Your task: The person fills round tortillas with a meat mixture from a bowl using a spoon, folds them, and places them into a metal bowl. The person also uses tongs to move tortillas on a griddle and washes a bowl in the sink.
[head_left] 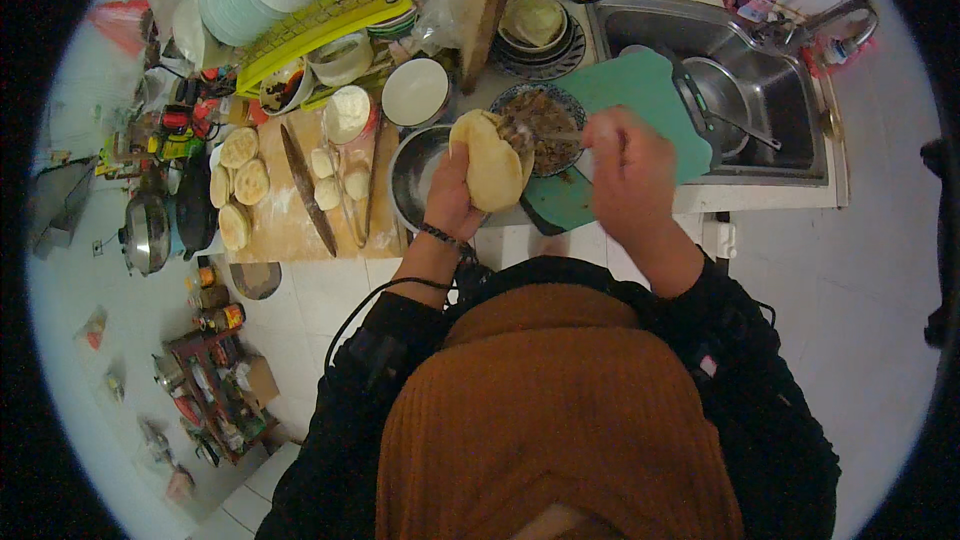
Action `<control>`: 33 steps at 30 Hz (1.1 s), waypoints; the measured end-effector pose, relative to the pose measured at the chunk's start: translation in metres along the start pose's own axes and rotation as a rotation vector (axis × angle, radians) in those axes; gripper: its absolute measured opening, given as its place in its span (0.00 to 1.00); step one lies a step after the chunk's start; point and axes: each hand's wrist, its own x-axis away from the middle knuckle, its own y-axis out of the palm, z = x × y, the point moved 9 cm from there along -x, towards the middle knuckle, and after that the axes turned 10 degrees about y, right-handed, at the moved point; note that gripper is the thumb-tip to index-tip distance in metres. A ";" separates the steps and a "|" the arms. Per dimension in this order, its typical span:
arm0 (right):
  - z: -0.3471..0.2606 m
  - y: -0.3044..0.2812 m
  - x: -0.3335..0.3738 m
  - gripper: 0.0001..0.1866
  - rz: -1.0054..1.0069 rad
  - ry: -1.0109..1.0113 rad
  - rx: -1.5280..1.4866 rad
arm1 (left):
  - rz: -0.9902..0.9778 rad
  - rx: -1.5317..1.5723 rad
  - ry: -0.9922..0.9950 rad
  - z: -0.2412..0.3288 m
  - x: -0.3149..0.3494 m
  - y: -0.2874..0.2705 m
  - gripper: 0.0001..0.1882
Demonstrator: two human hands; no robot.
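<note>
My left hand (450,202) grips a round flatbread (492,172), which is split open on the side toward the right. In my closed right hand (637,178) is a metal spoon (560,137), its handle pointing left. The spoon's tip reaches the bread's opening, where a little brown filling shows. Just behind and between the hands stands a patterned bowl of chopped brown meat (545,108). Beneath the bread, a metal bowl (405,180) is partly covered. A green cutting board (645,90) lies beside my right hand, with scraps on its near part.
Left of me, a floured wooden board (275,225) carries several baked flatbreads (240,180), pale dough pieces (325,190), a long knife (308,190) and a cup of white flour or cream (348,112). A white bowl (415,92) stands behind. At right is a steel sink (775,155) with a pan.
</note>
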 end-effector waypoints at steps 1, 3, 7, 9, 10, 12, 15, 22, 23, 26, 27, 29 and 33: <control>0.012 -0.006 -0.003 0.12 0.027 0.039 -0.046 | 0.019 -0.017 -0.001 -0.001 -0.001 -0.004 0.28; 0.044 -0.014 -0.014 0.13 0.078 0.109 -0.085 | -0.012 0.018 0.036 0.003 -0.002 -0.007 0.28; 0.116 0.013 -0.028 0.13 0.070 0.139 0.128 | 0.055 0.022 0.029 0.011 0.009 -0.029 0.32; 0.150 0.035 -0.023 0.12 0.006 0.165 0.230 | 0.079 0.082 0.048 0.022 0.021 -0.041 0.33; 0.168 0.046 -0.020 0.12 -0.042 0.214 0.238 | 0.124 0.102 0.048 0.027 0.029 -0.050 0.33; 0.196 0.057 -0.011 0.12 -0.092 0.307 0.196 | 0.166 0.070 0.082 0.043 0.050 -0.068 0.34; 0.198 0.045 -0.011 0.15 -0.014 0.227 0.295 | 0.303 0.102 0.161 0.076 0.078 -0.103 0.34; 0.068 0.021 -0.022 0.10 0.186 -0.228 0.580 | 0.416 0.099 0.311 0.145 0.145 -0.176 0.34; 0.058 0.030 -0.031 0.09 0.070 -0.092 0.493 | 0.414 0.127 0.319 0.151 0.150 -0.186 0.34; -0.030 0.077 -0.027 0.08 -0.109 -0.269 0.285 | 0.392 0.176 0.345 0.170 0.166 -0.212 0.33; -0.059 0.089 -0.029 0.08 -0.100 -0.323 0.212 | 0.375 0.169 0.367 0.179 0.172 -0.220 0.33; -0.105 0.121 -0.044 0.07 -0.133 -0.355 0.054 | 0.421 0.154 0.368 0.193 0.185 -0.242 0.33; -0.169 0.191 -0.120 0.21 0.052 -0.416 0.133 | 0.442 0.135 0.404 0.227 0.211 -0.280 0.35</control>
